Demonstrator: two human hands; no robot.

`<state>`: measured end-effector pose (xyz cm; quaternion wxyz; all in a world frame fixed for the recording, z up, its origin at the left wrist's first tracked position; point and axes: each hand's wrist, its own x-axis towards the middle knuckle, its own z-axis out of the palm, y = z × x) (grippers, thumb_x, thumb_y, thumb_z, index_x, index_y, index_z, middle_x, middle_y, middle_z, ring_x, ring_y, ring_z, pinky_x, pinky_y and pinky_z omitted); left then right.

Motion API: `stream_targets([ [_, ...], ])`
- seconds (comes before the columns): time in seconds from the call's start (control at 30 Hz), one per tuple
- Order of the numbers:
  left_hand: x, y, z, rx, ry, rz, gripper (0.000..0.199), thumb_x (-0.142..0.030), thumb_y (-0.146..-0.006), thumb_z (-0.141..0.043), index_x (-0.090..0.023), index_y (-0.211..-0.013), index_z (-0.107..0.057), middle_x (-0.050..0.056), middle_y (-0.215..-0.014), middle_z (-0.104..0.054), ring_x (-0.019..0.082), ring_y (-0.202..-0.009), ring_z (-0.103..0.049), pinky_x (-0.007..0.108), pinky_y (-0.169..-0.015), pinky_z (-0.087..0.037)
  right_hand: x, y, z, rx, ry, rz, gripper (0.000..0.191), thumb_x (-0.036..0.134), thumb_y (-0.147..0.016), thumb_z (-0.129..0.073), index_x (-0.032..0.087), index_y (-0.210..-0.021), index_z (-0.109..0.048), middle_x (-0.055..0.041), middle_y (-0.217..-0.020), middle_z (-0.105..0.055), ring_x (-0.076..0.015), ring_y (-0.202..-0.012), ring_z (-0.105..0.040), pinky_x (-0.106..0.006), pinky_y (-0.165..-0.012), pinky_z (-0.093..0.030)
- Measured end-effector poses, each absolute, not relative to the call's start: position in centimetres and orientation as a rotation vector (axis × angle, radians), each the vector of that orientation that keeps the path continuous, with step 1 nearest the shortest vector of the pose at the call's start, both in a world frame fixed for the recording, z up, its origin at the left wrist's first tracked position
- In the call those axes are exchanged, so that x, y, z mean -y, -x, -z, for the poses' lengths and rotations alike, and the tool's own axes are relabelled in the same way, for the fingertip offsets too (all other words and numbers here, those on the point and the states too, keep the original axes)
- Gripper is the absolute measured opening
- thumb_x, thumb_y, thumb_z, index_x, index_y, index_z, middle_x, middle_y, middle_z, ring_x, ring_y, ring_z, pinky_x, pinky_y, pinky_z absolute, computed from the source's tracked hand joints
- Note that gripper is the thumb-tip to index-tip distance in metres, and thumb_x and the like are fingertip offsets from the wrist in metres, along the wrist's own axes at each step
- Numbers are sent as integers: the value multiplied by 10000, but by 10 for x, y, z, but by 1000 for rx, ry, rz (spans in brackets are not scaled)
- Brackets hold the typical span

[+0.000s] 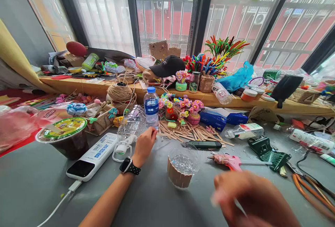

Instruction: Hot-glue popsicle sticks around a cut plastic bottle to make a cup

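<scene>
My left hand [146,144], with a watch on the wrist, is closed in front of the water bottle [151,106]; what its fingertips hold, if anything, is too small to make out. Between my hands stands a clear plastic cup [184,160], its near side partly covered by a row of brown sticks [178,175]. My right hand [235,193] is blurred at the lower right, and a thin pale strip shows by its fingers. Just beyond it lies a pink glue gun [230,160]. Wooden sticks [193,132] are spread behind the cup, next to a dark utility knife [205,145].
At the left are a lidded cup [74,143] and a white power bank [96,155] with a cable. A clear bottle [246,131], a green piece [269,153] and orange-handled scissors [310,192] lie at the right. A cluttered wooden ledge [104,86] runs behind.
</scene>
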<state>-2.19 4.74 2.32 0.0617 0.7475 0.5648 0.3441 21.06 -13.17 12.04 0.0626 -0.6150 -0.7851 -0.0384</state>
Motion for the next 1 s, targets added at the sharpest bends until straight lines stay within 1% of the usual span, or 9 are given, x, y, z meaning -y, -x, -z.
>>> stream_targets([
  [0.03, -42, 23, -27, -1690, -2229, -1085, 196, -275, -882, -357, -165, -798, -496, 11, -629, -597, 157, -580, -600, 268, -590, -460, 121, -208, -119, 2378, 1755, 12, 409, 571, -805, -347, 257, -877, -600, 30, -511, -475, -65, -453, -463, -195, -420, -304],
  [0.1, -28, 22, -37, -1606, -2143, -1197, 200, -303, -889, -339, -168, -863, -485, 13, -695, -621, 135, -612, -619, 244, -591, -488, 100, -203, -113, 1949, 1467, -499, 392, 475, -858, -326, 216, -1071, -530, -6, -670, -554, -94, -580, -519, -207, -496, -393],
  [0.2, 3, 8, -54, -1196, -1820, -1449, 175, -334, -845, -450, -169, -878, -497, 1, -672, -633, 128, -587, -626, 234, -563, -518, 77, -197, -101, 1502, 1333, -817, 418, 462, -776, -516, 205, -1105, -502, -20, -797, -578, -115, -679, -535, -233, -603, -442],
  [0.27, 23, -5, -62, -990, -1689, -1431, 134, -303, -820, -509, -169, -832, -508, -6, -647, -638, 117, -566, -625, 219, -558, -522, 68, -195, -92, 1383, 1251, -1003, 484, 459, -744, -561, 182, -1134, -488, -31, -805, -600, -118, -657, -542, -234, -569, -441],
  [0.33, 37, -16, -64, -876, -1659, -1367, 110, -279, -818, -522, -169, -819, -513, -9, -648, -638, 114, -577, -634, 208, -568, -526, 66, -194, -86, 1329, 1148, -1132, 447, 452, -754, -551, 165, -1096, -524, -21, -714, -608, -109, -587, -534, -223, -510, -420],
  [0.5, 36, -25, -57, -819, -1619, -1356, 113, -278, -828, -513, -165, -825, -517, -8, -695, -618, 115, -635, -642, 213, -613, -530, 64, -187, -79, 1243, 1058, -1168, 247, 382, -727, -610, 167, -846, -630, -12, -666, -618, -89, -549, -532, -209, -495, -407],
  [0.77, 19, -17, -62, -875, -1858, -1255, 169, -280, -828, -511, -168, -954, -523, 52, -914, -622, 152, -845, -610, 291, -769, -500, 57, -195, -78, 927, 1014, -1049, 203, 349, -678, -668, 192, -804, -642, 20, -651, -624, -76, -572, -545, -193, -543, -445],
  [0.9, 11, -21, -77, -890, -2020, -1096, 330, -290, -748, -616, -169, -1035, -510, 68, -1017, -597, 150, -831, -588, 263, -685, -495, 59, -201, -85, 803, 1013, -1074, 220, 349, -637, -700, 205, -797, -652, 29, -648, -631, -68, -561, -551, -185, -549, -450],
  [1.0, 4, -37, -86, -806, -1985, -903, 509, -303, -684, -678, -178, -1134, -475, 73, -1031, -606, 114, -665, -575, 234, -566, -462, 62, -203, -90, 792, 1018, -1066, 230, 349, -635, -703, 203, -806, -653, 30, -639, -627, -69, -557, -553, -182, -535, -448],
])
